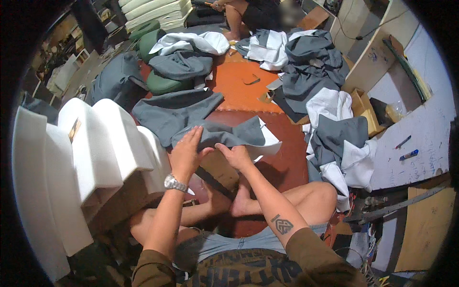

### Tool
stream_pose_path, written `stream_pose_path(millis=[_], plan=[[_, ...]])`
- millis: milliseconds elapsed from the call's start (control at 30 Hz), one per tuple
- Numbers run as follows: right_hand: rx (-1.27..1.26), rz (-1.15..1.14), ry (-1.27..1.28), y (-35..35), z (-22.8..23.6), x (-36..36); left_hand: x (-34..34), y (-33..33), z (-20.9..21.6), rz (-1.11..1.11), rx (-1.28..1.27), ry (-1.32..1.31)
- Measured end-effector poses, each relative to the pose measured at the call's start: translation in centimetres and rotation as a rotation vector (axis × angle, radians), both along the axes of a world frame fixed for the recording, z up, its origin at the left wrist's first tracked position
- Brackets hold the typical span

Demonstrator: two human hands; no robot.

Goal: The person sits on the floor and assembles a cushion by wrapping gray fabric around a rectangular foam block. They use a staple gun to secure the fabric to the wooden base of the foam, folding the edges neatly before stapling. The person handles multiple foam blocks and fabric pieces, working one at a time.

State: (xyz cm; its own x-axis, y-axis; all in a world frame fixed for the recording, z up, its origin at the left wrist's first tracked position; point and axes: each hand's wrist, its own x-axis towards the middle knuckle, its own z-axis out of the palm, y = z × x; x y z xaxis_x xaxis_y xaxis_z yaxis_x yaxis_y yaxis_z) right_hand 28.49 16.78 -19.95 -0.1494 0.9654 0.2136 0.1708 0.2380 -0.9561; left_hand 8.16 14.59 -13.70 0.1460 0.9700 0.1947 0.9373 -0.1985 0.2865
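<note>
A piece of grey fabric [241,133] with a white backing lies over a brown block [221,168] between my legs. My left hand [186,154] rests on the fabric's left part with its fingers stretched out together and the thumb held apart. At the near edge of the cloth, my right hand [234,157] has its fingers curled and its thumb on the edge, pinching it. The white underside turns up at the right end of the piece. Just beyond my left hand spreads another grey fabric piece [179,112].
White foam blocks [117,138] stand at my left. Grey and white fabric piles [313,71] line the right side. Green rolled pieces [167,83] lie far left. A white board [406,143] bears a blue marker [409,155]. Another person [253,14] sits at the back.
</note>
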Motion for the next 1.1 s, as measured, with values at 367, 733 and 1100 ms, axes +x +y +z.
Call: stream_pose_path(millis=[367,733,1100], plan=[[-0.282,0.063,-0.255,0.5,-2.1,5.0,-0.5,0.4,-0.3,-0.029,0.073,0.038],[-0.630,-0.679,-0.930,-30.4,-3.6,39.4,-0.1,0.8,0.2,-0.001,0.015,0.036],[-1.172,-0.359,-0.658,-45.2,-15.6,33.0,0.3,0.6,0.1,-0.017,0.053,0.095]])
